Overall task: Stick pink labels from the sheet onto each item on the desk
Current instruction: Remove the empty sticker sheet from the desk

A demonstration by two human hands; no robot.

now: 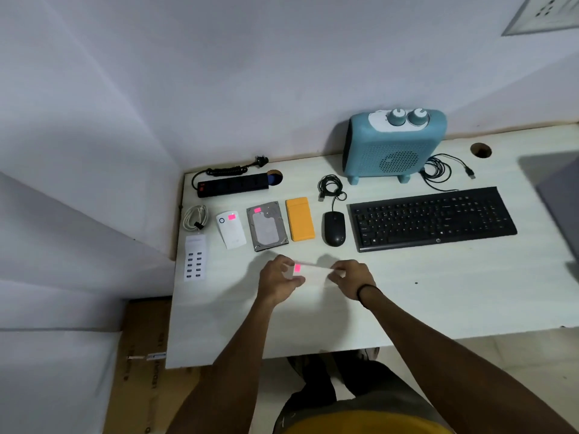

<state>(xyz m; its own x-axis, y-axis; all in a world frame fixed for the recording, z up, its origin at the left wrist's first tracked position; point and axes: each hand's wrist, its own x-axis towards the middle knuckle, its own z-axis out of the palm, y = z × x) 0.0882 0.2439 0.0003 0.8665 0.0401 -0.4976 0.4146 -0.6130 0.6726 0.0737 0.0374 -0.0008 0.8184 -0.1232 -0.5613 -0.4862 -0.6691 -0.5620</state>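
Both my hands hold a thin white label sheet (315,266) above the front middle of the desk. My left hand (279,278) pinches its left end, where a pink label (297,268) shows. My right hand (351,275) grips the right end. A pink label sits on the white device (231,230) and another on the grey hard drive (267,227). The orange case (300,219), black mouse (334,228) and black keyboard (432,217) show no label.
A white USB hub (195,257) and coiled white cable (195,217) lie at the desk's left edge. A black power strip (233,184) and blue fan heater (393,145) stand at the back. Black cables (438,170) lie by the heater. Walls close the left and back.
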